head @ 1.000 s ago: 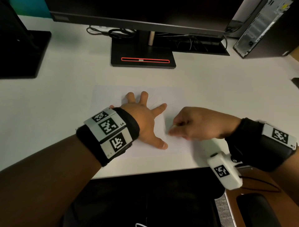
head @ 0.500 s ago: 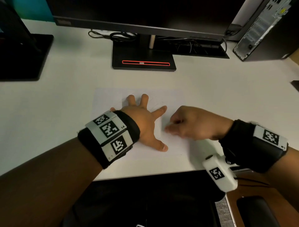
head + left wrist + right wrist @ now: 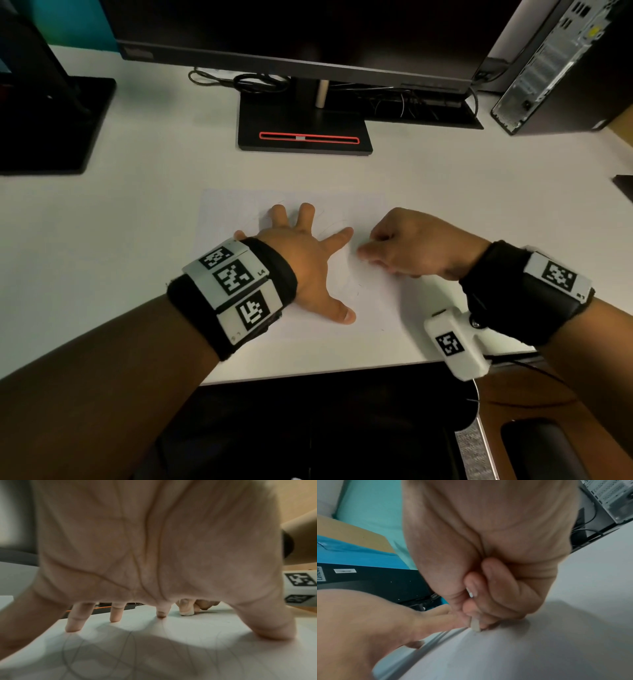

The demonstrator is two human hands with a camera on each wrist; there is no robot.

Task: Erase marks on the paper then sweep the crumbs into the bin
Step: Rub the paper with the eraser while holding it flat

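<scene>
Eraser pinched in your right grip, sheet pinned flat by your left.

Your right hand [image 3: 416, 246] has its fingers curled together, thumb and fingertips clamped on the small white rubber eraser [image 3: 475, 625], whose tip touches the thin white sheet of paper [image 3: 373, 318]. The eraser looks light and slightly soft, so hold it low, near the working tip, or it will likely bend. Your left hand [image 3: 308, 263] lies spread, fingers apart and straight, pressing the sheet, which sits near the front edge of the white counter [image 3: 137, 240]. The paper is flimsy and will probably buckle, so keep that pinning hand just beside the strokes. Faint pencil curves [image 3: 130, 646] remain under the left palm. No bin is in view.
</scene>
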